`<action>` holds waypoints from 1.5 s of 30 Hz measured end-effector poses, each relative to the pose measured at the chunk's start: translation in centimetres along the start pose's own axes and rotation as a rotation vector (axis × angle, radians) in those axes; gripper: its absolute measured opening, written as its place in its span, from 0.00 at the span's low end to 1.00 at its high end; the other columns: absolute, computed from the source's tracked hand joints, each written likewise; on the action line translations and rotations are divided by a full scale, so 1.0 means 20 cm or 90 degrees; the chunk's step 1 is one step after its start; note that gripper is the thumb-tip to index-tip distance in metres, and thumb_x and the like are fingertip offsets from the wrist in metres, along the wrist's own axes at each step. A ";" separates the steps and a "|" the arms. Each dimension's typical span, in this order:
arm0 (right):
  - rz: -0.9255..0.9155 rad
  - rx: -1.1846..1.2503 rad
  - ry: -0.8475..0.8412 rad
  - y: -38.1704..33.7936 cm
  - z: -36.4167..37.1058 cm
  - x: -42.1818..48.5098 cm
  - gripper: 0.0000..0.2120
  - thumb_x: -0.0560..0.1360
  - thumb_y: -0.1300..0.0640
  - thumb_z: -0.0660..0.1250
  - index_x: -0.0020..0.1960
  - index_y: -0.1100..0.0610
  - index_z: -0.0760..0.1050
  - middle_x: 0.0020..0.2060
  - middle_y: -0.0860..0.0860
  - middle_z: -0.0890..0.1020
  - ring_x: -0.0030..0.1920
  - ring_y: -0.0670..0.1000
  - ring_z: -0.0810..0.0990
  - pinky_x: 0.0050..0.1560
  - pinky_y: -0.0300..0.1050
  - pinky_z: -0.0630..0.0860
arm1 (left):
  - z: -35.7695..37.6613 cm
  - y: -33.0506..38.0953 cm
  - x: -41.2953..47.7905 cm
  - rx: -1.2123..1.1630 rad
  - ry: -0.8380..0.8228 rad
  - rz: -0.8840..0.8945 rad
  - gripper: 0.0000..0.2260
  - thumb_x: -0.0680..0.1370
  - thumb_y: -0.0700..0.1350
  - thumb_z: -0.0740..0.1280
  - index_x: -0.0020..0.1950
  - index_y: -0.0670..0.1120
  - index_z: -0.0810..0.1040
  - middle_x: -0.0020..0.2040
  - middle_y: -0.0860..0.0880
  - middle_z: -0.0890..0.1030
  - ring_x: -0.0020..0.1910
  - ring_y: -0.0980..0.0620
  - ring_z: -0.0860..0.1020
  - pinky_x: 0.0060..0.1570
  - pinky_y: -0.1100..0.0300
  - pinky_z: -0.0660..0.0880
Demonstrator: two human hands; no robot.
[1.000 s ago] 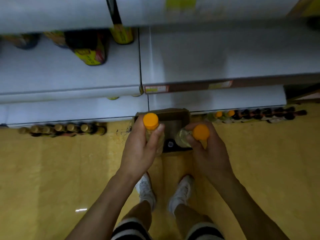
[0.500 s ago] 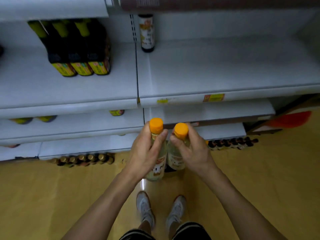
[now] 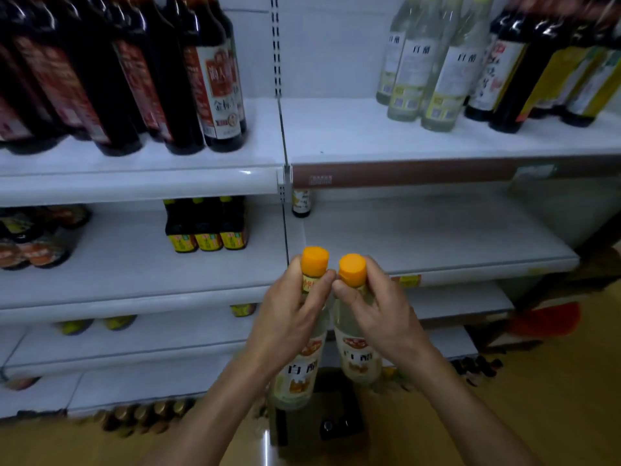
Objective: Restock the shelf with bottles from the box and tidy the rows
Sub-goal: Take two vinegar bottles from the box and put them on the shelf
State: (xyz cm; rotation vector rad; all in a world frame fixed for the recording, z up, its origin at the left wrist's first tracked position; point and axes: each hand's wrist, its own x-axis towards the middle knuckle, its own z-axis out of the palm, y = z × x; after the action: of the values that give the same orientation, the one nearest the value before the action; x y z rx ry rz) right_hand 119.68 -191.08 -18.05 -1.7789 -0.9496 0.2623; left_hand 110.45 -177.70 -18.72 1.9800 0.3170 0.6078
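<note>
Right now the left grip (image 3: pixel 289 317) is wrapping the neck of one orange-capped bottle (image 3: pixel 297 381) and the right grip (image 3: pixel 379 314) is pinching the neck of a second bottle (image 3: pixel 359 361), both hanging over the box (image 3: pixel 346 415). Held by slim necks and nearly touching, they are risking a knock and a slip. Dark bottles (image 3: pixel 205 227) are standing at left; the white shelf (image 3: pixel 437 237) ahead is lying mostly bare.

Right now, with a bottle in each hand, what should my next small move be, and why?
Probably carry both forward and stand them on the shelf just ahead. The left hand grips the left bottle and the right hand the right bottle, both upright, and that shelf shows only one small bottle at its back corner.
</note>
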 end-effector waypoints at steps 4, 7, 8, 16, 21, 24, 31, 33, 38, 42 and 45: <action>-0.032 -0.013 0.041 -0.14 0.00 0.05 0.15 0.76 0.36 0.63 0.47 0.48 0.71 0.40 0.50 0.80 0.43 0.51 0.81 0.44 0.58 0.77 | -0.10 0.09 0.04 -0.014 0.020 0.033 0.15 0.80 0.63 0.61 0.44 0.52 0.68 0.34 0.51 0.74 0.34 0.53 0.74 0.36 0.47 0.72; -0.052 -0.034 0.058 -0.25 -0.01 0.06 0.18 0.76 0.37 0.63 0.48 0.52 0.72 0.41 0.52 0.82 0.44 0.53 0.82 0.46 0.60 0.77 | -0.16 0.17 0.06 -0.021 0.026 0.064 0.18 0.80 0.66 0.60 0.45 0.51 0.69 0.36 0.50 0.74 0.35 0.51 0.75 0.39 0.43 0.73; -0.059 -0.038 0.066 -0.28 -0.02 0.07 0.17 0.76 0.38 0.63 0.48 0.52 0.72 0.41 0.51 0.82 0.44 0.52 0.82 0.46 0.59 0.77 | -0.18 0.18 0.07 -0.024 0.029 0.072 0.19 0.79 0.66 0.60 0.45 0.51 0.69 0.36 0.50 0.75 0.36 0.50 0.75 0.40 0.42 0.74; -0.093 -0.073 0.098 -0.50 -0.13 0.15 0.07 0.81 0.48 0.66 0.49 0.52 0.74 0.41 0.47 0.82 0.44 0.47 0.82 0.46 0.48 0.77 | -0.27 0.40 0.21 -0.040 0.044 0.130 0.20 0.77 0.67 0.59 0.46 0.51 0.73 0.38 0.50 0.79 0.39 0.51 0.80 0.44 0.41 0.77; -0.108 -0.046 0.121 -0.60 -0.23 0.24 0.08 0.81 0.48 0.66 0.52 0.53 0.76 0.44 0.47 0.83 0.48 0.46 0.83 0.51 0.48 0.79 | -0.28 0.53 0.33 -0.069 0.041 0.140 0.18 0.78 0.67 0.61 0.47 0.52 0.73 0.40 0.49 0.80 0.42 0.48 0.81 0.45 0.40 0.79; -0.124 -0.054 0.133 -0.63 -0.30 0.30 0.11 0.81 0.45 0.65 0.52 0.53 0.75 0.44 0.45 0.84 0.48 0.46 0.84 0.52 0.54 0.80 | -0.27 0.61 0.40 -0.055 0.044 0.153 0.13 0.82 0.60 0.63 0.46 0.52 0.72 0.38 0.54 0.81 0.39 0.52 0.80 0.45 0.41 0.78; -0.172 -0.055 0.157 -0.68 -0.52 0.49 0.11 0.81 0.46 0.65 0.49 0.54 0.75 0.40 0.47 0.83 0.43 0.43 0.83 0.45 0.39 0.79 | -0.22 0.80 0.62 -0.058 0.074 0.187 0.14 0.82 0.58 0.63 0.48 0.47 0.74 0.38 0.49 0.82 0.38 0.51 0.82 0.45 0.42 0.80; -0.187 -0.043 0.159 -0.70 -0.60 0.57 0.12 0.81 0.47 0.64 0.49 0.55 0.75 0.40 0.49 0.83 0.43 0.45 0.83 0.46 0.45 0.80 | -0.20 0.87 0.69 -0.050 0.084 0.207 0.13 0.82 0.56 0.63 0.48 0.47 0.74 0.39 0.48 0.82 0.37 0.53 0.83 0.44 0.46 0.81; -0.241 -0.013 0.165 -0.70 -0.81 0.78 0.13 0.81 0.45 0.64 0.49 0.55 0.75 0.40 0.49 0.83 0.46 0.50 0.84 0.53 0.58 0.81 | -0.13 1.02 0.92 -0.019 0.126 0.248 0.13 0.83 0.56 0.63 0.48 0.46 0.74 0.39 0.48 0.82 0.37 0.53 0.83 0.45 0.44 0.81; -0.269 0.001 0.169 -0.70 -0.96 0.93 0.12 0.82 0.48 0.64 0.51 0.58 0.75 0.41 0.52 0.83 0.45 0.49 0.84 0.52 0.49 0.82 | -0.05 1.10 1.11 0.014 0.159 0.262 0.14 0.83 0.57 0.62 0.49 0.47 0.74 0.38 0.49 0.83 0.37 0.54 0.83 0.46 0.44 0.81; -0.271 -0.006 0.174 -0.67 -1.05 1.04 0.14 0.82 0.47 0.64 0.52 0.59 0.75 0.41 0.52 0.83 0.45 0.49 0.84 0.52 0.54 0.82 | 0.01 1.13 1.23 0.033 0.181 0.271 0.14 0.83 0.56 0.62 0.49 0.46 0.74 0.38 0.49 0.82 0.36 0.55 0.83 0.45 0.46 0.82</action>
State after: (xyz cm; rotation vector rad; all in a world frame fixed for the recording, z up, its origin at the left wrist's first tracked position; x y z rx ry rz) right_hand 139.27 -189.20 7.68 -1.5265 -1.0984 -0.2498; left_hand 130.46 -177.01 8.08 2.0241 0.0786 1.1676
